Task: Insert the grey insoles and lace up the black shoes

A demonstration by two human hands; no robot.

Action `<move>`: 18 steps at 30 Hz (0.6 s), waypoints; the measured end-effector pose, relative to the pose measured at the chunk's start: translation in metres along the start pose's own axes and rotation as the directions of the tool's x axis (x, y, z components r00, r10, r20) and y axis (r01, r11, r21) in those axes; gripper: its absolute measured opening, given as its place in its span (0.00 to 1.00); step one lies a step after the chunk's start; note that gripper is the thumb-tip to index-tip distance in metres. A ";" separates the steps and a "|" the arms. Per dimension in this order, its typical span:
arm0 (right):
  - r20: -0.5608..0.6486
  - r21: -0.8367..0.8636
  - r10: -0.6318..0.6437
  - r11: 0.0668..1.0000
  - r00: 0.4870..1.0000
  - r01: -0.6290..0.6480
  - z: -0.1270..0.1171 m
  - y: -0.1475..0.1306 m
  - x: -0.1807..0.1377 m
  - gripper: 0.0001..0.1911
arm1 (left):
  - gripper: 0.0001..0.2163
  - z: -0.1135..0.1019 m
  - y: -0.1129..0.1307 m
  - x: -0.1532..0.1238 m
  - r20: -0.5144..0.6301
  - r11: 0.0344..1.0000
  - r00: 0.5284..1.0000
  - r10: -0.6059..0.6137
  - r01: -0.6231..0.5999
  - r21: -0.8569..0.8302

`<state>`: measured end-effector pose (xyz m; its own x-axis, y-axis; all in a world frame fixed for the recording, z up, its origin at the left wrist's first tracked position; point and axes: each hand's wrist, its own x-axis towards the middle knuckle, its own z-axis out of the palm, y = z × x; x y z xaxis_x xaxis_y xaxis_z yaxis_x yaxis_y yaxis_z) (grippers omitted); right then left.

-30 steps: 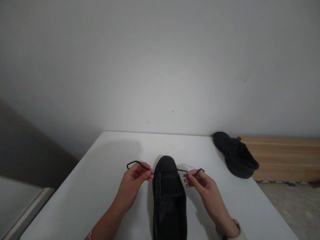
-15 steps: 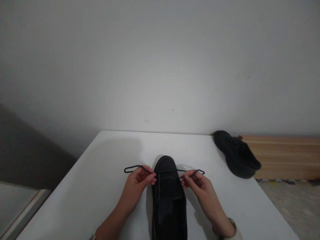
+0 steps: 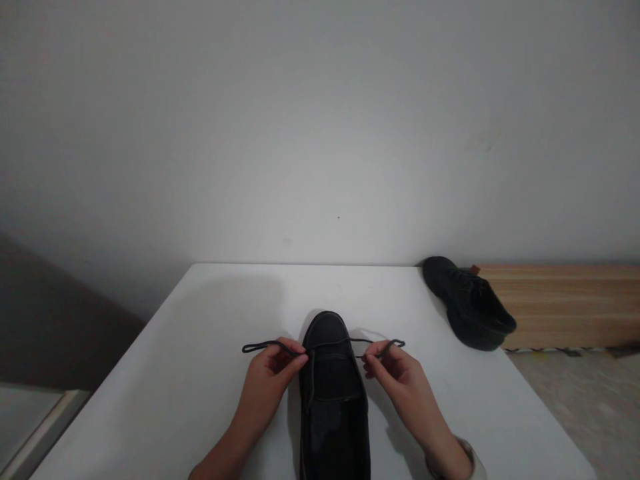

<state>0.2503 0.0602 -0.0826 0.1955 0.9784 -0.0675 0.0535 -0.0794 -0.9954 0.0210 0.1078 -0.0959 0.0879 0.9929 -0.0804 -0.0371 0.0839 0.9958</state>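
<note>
A black shoe [image 3: 336, 380] lies on the white table, its toe pointing away from me and its opening towards me. A dark shoelace [image 3: 363, 340] runs across the shoe's upper near the toe. At the shoe's left side, my left hand [image 3: 273, 373] pinches one part of the lace, and a loop of it sticks out to the left past the fingers. To the right of the shoe, my right hand [image 3: 397, 373] pinches the other part, with a smaller loop showing above the knuckles. The exact grip points are partly hidden by my fingers.
A second black shoe [image 3: 467, 303] with laces lies at the table's back right edge. The white table [image 3: 175, 373] meets a pale wall [image 3: 320, 133] at the back. Beyond the right edge are a wooden board [image 3: 575, 300] and the floor [image 3: 580, 407].
The view has shifted slightly. My left fingers have closed more tightly at the lace by the shoe's left edge, and the left loop looks narrower. My right hand keeps its pinch.
</note>
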 end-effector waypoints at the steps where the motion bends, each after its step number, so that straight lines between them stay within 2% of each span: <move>1: 0.000 0.001 0.000 1.000 1.000 0.000 0.000 0.000 -0.001 0.22 | 0.08 0.000 0.001 -0.001 0.001 1.000 1.000 -0.002 0.002 0.009; 6: 0.009 0.009 -0.008 1.000 1.000 0.007 0.009 0.006 0.000 0.21 | 0.13 0.002 0.004 -0.001 0.011 0.998 1.000 -0.023 0.022 0.065; 11: -0.003 -0.002 -0.005 1.000 1.000 0.005 0.016 0.014 0.001 0.22 | 0.19 -0.001 0.007 -0.003 0.016 0.979 0.998 -0.060 0.056 0.197; 14: 0.017 -0.024 0.011 1.000 1.000 -0.011 0.012 0.015 -0.004 0.25 | 0.25 -0.007 0.016 -0.013 0.087 0.951 0.991 -0.105 0.075 0.300; 16: 0.067 -0.096 0.027 0.995 0.997 -0.021 0.004 0.013 -0.009 0.26 | 0.27 -0.011 0.026 -0.022 0.147 0.916 0.983 -0.109 0.042 0.399; 18: 0.109 -0.215 0.047 0.976 0.993 -0.023 -0.004 0.008 -0.014 0.25 | 0.26 -0.015 0.040 -0.029 0.179 0.870 0.983 -0.038 -0.056 0.490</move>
<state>0.2523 0.0452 -0.0892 0.0900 0.9885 -0.1212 0.2584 -0.1407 -0.9557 0.0024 0.0838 -0.0540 0.2664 0.9577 -0.1087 0.4504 -0.0240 0.8925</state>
